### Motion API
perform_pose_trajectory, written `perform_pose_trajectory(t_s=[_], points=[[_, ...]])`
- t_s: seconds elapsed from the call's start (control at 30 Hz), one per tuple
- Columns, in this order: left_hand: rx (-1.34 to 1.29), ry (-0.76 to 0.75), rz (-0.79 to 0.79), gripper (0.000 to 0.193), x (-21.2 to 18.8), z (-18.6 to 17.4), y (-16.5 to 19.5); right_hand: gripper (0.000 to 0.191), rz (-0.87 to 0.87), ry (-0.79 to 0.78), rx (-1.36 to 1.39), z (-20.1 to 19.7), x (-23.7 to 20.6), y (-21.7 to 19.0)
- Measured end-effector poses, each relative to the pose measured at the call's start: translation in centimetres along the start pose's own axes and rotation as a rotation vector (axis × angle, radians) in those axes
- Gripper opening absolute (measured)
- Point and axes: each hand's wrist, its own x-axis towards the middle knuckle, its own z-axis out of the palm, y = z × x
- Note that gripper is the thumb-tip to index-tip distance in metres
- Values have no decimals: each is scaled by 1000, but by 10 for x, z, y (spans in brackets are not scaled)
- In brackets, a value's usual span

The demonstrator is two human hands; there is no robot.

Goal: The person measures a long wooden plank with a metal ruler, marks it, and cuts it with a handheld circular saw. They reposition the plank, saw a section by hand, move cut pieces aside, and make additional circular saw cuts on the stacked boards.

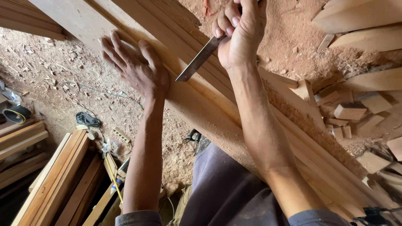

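Nearest me, below my forearms, my dark trousers (226,188) fill the bottom of the view. Left of my left arm, stacked planks (58,180) lie on the floor, with a yellow-handled tool (114,178) beside them. No box, bin or other container shows clearly; a dark round thing (16,114) far to the left is too small to tell.

My left hand (134,67) lies flat, fingers spread, pressing on the long moulded beam (209,109) that runs slantwise under both arms. It grips nothing.

My right hand (240,33), just right of the left and a little farther out, is closed around the handle of a metal blade (200,58). The blade slants down toward my left hand, its tip resting on the beam just beside that wrist. The two hands are near but not touching.

Right of my right forearm, offcut blocks (349,111) lie in a heap. Beyond both hands, sawdust (293,37) covers the floor (46,71).
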Motion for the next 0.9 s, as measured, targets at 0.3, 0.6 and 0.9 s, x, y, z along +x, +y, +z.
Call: perform_pose_trajectory(t_s=[0.3, 0.6, 0.9], points=[[37, -18, -2, 87, 3, 0, -1, 30, 101, -140, -220, -8, -3, -8], [32, -7, 21, 85, 3, 3, -6, 36, -242, -79, -29, -22, -22, 8], [29, -1, 33, 90, 8, 1, -16, 25, 69, 171, -247, -47, -100, -108]])
